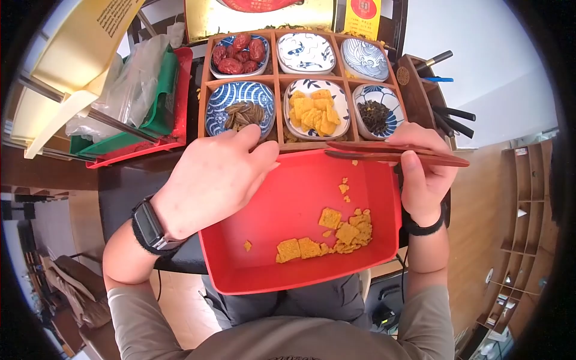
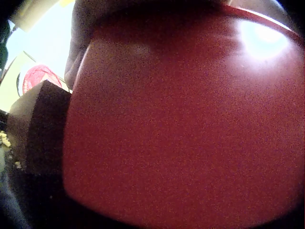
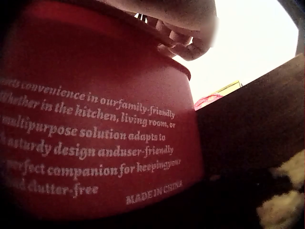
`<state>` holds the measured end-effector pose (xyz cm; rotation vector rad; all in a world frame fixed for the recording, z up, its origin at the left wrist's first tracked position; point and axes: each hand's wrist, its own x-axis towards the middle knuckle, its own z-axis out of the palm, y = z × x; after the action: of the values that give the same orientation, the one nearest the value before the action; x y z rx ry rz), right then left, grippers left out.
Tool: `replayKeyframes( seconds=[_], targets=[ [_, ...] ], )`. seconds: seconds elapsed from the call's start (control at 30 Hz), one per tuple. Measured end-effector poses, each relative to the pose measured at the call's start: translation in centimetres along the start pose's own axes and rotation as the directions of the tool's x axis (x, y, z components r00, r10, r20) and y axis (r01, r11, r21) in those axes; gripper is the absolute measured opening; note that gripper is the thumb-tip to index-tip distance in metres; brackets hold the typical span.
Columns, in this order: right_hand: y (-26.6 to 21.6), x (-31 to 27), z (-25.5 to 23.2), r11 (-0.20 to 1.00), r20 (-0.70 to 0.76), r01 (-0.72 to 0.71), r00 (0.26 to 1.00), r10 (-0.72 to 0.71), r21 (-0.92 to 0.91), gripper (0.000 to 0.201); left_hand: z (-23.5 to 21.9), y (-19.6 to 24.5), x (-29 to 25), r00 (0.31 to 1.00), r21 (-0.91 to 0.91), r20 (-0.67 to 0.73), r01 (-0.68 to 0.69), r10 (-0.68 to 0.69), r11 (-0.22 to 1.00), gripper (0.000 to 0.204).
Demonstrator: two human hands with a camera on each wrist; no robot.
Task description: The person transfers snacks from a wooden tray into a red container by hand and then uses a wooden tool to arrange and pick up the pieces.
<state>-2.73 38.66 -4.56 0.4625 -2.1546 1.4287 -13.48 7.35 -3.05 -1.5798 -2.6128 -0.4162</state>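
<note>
A red bin [image 1: 258, 210] with yellow cracker-like pieces [image 1: 351, 231] and crumbs inside stands above the person's lap. The left hand [image 1: 210, 180] lies over its back left corner, thumb and fingers pinched together at the rim; in the left wrist view the bin's wall [image 2: 181, 129] fills most of the picture below that hand. The right hand [image 1: 426, 174] holds reddish-brown wooden tongs [image 1: 441, 158] above the back right corner. Their tips point left, over the back rim. In the right wrist view, curled fingers [image 3: 183, 45] show above the bin's printed wall [image 3: 95, 129].
Behind the bin, a wooden compartment tray [image 1: 276, 84] holds dishes of red dates [image 1: 241, 54], seeds [image 1: 243, 114], yellow chunks [image 1: 314, 113] and dark leaves [image 1: 373, 116]. Left is a green bin [image 1: 162, 102] with plastic bags; right, a wooden holder [image 1: 414, 75] with pens.
</note>
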Motion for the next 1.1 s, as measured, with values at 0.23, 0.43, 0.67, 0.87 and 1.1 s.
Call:
replayKeyframes(
  seconds=[0.23,0.43,0.67,0.87,1.1],
  targets=[
    [0.1,-0.1,0.2,0.995,0.017,0.002,1.000,-0.004,0.104,0.011,0.0,0.0,0.0,1.000,-0.004,-0.008,-0.003,0.003,1.000,0.018],
    [-1.0,-0.2,0.9,0.929,0.135,-0.159,0.984,0.120,0.333,0.010,-0.2,0.2,0.1,0.999,0.014,0.030,0.021,-0.021,1.000,0.019],
    [-0.2,0.1,0.7,0.997,0.189,-0.051,0.981,0.038,0.065,0.016,-0.1,0.2,0.1,1.000,0.000,0.023,0.019,-0.019,1.000,0.018],
    [-0.3,0.7,0.1,0.998,0.299,-0.042,0.953,0.053,-0.044,0.017,-0.1,0.2,0.1,0.999,-0.003,0.040,0.034,-0.034,0.999,0.017],
    [-0.9,1.5,0.1,0.999,0.510,0.003,0.860,0.017,-0.039,0.017,0.0,0.2,0.0,0.998,0.004,0.047,0.042,-0.042,0.999,0.018]
  ],
)
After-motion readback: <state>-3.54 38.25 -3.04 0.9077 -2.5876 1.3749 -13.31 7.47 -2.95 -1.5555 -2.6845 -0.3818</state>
